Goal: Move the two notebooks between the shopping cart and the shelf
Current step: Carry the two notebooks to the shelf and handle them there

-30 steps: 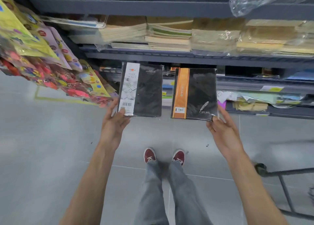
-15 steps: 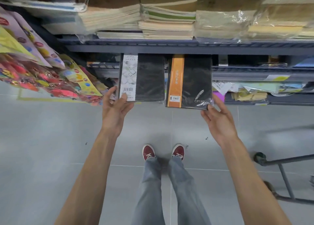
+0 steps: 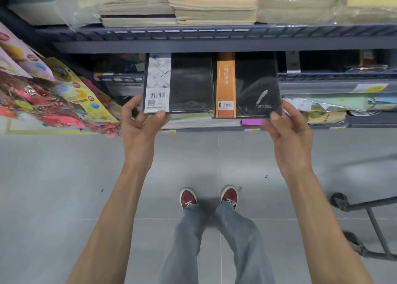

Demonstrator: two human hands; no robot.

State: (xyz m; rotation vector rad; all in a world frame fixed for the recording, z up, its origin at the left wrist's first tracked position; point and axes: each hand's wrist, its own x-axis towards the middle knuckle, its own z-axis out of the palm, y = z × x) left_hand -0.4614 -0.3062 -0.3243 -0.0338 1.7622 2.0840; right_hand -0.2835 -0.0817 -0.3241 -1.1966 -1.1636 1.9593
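Head view: the left hand (image 3: 143, 126) pinches the near corner of the white-banded notebook (image 3: 178, 83); the right hand (image 3: 289, 133) pinches the orange-banded notebook (image 3: 247, 85). Both lie side by side, long axes pointing away, far ends already under the shelf (image 3: 214, 45) edge, directly ahead of each hand.

Even bright overhead light — soft shadows, wide-angle edge bending, slight blur.
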